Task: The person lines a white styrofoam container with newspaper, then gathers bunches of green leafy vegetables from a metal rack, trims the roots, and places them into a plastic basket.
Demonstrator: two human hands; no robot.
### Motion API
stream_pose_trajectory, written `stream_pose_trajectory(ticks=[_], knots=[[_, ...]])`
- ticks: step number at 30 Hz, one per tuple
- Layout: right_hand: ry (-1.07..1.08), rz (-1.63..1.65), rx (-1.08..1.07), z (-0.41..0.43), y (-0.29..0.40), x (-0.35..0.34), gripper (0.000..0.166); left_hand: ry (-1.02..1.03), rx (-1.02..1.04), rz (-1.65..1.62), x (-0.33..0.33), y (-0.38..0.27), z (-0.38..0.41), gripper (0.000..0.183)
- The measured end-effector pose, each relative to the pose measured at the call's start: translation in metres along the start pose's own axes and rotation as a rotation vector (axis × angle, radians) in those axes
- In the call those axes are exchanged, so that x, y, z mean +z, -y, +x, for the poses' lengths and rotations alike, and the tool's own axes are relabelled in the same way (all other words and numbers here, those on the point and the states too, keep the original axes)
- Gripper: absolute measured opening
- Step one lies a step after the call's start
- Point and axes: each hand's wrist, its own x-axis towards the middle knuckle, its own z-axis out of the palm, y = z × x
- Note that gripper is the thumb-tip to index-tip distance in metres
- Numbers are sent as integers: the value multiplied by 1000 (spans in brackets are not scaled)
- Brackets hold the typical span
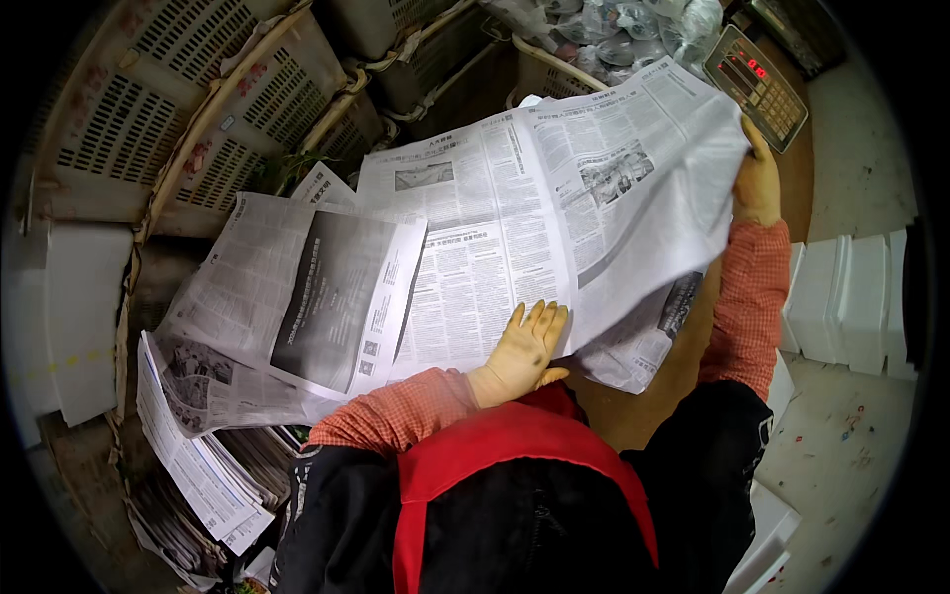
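A large spread newspaper sheet (475,185) lies before me, its right half lifted and creased. My right hand (758,178) grips the sheet's far right edge, with the fingers partly hidden behind the paper. My left hand (516,356) rests flat on the near edge of the sheet, close to its centre fold, fingers slightly spread. Another newspaper page (334,297) with a dark printed panel overlaps on the left. Under the raised right half, a further folded newspaper part (631,364) hangs over the brown tabletop (608,416).
Slotted plastic crates (274,89) stand at the upper left. Filled clear plastic bags (616,33) lie at the back beside a digital scale (757,85) with a lit red display. Stacked newspapers (200,475) sit at the lower left, white foam boxes (839,304) on the right.
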Motion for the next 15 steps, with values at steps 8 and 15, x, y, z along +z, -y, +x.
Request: stream_pose_trajectory(ticks=[8,15], knots=[[102,595,340,29,90,145,36,-365,-235,-262,11,2,12,19],[147,318,15,14,137,162,35,-596,-772,-824,-180,26,-19,18]])
